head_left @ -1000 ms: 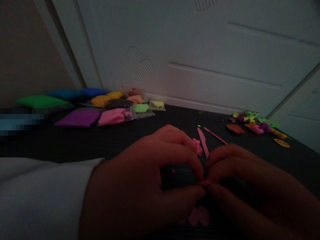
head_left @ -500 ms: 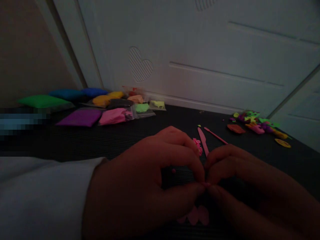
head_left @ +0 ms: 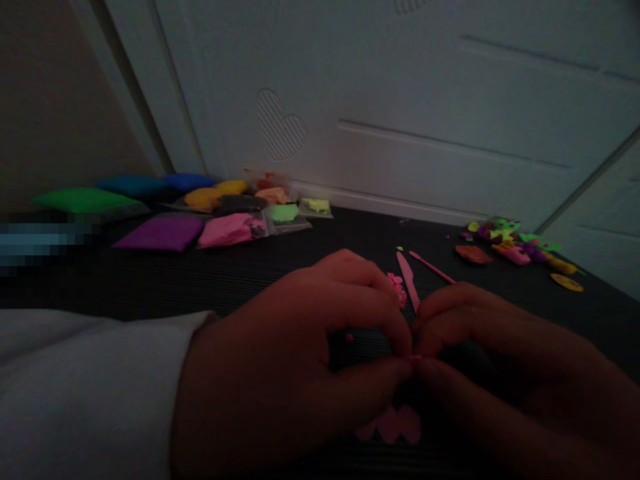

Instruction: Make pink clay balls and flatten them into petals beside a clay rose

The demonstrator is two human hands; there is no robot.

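My left hand (head_left: 300,353) and my right hand (head_left: 510,367) meet fingertip to fingertip over the dark table. Both pinch one tiny piece of pink clay (head_left: 415,359) between thumb and forefinger; most of it is hidden by the fingertips. Beneath them lie several flat pink clay petals (head_left: 393,425), partly covered by my left hand. A small pink clay ball (head_left: 349,338) rests on the table, seen through the gap of my left hand. Behind my left fingers a ruffled pink clay piece (head_left: 397,290) peeks out, beside a pink plastic knife (head_left: 409,280).
A thin pink modelling stick (head_left: 433,267) lies past my right hand. Bags of coloured clay, including purple (head_left: 163,232), pink (head_left: 227,230) and green (head_left: 87,199), line the back left. Several colourful clay shapes (head_left: 520,250) sit at back right. A white panelled door (head_left: 375,87) stands behind.
Both hands stay pinched on the pink clay, with only slight finger movement. The view has shifted a little.
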